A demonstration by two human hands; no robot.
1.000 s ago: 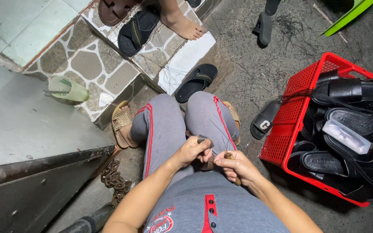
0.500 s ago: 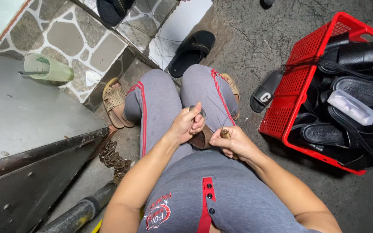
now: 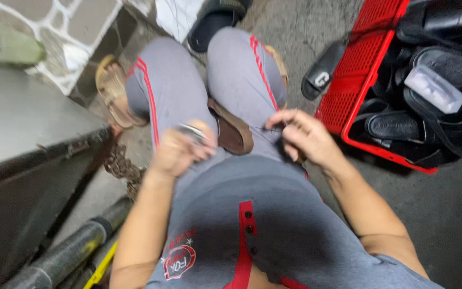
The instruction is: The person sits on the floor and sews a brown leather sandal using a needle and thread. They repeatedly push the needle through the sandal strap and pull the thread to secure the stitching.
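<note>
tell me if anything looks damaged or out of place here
Nothing is clearly damaged. One black slide sandal lies on the ground beside the red crate, apart from the footwear piled inside. A brown sole-shaped piece rests on the lap between the left hand and right hand; blur hides detail.

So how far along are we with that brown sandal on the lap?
Done: nothing finished shows; the view is blurred. In hand: the brown sandal lies on the lap between the knees, the left hand grips a small metal tool and the right hand pinches what looks like a thread beside it. Left: probably most of it, as the red crate holds several black sandals.
</note>
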